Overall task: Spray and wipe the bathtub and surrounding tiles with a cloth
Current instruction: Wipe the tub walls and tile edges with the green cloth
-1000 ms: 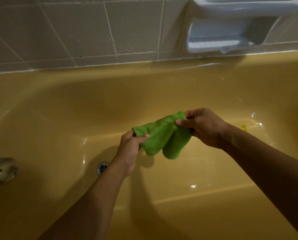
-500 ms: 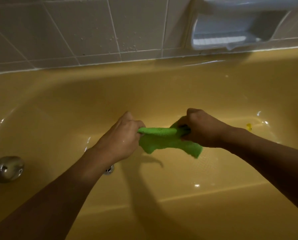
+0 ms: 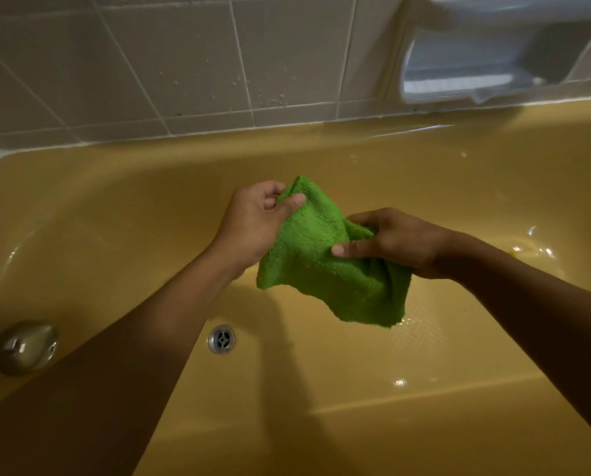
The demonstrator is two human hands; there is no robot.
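Note:
A green fluffy cloth hangs spread out in the air above the yellow bathtub. My left hand pinches its upper corner between thumb and fingers. My right hand grips the cloth's right side, thumb across the front. The lower edge of the cloth droops freely over the tub floor. Grey wall tiles behind the tub carry water droplets. No spray bottle is in view.
A metal drain sits in the tub floor below my left forearm. A round metal overflow cover is on the tub's left end wall. A white ceramic soap dish is set into the tiles at top right.
The cloth was pulled taut and bunched between both hands; now it is opened out and hangs wide. My left hand has risen, and the drain has come out from behind my arm.

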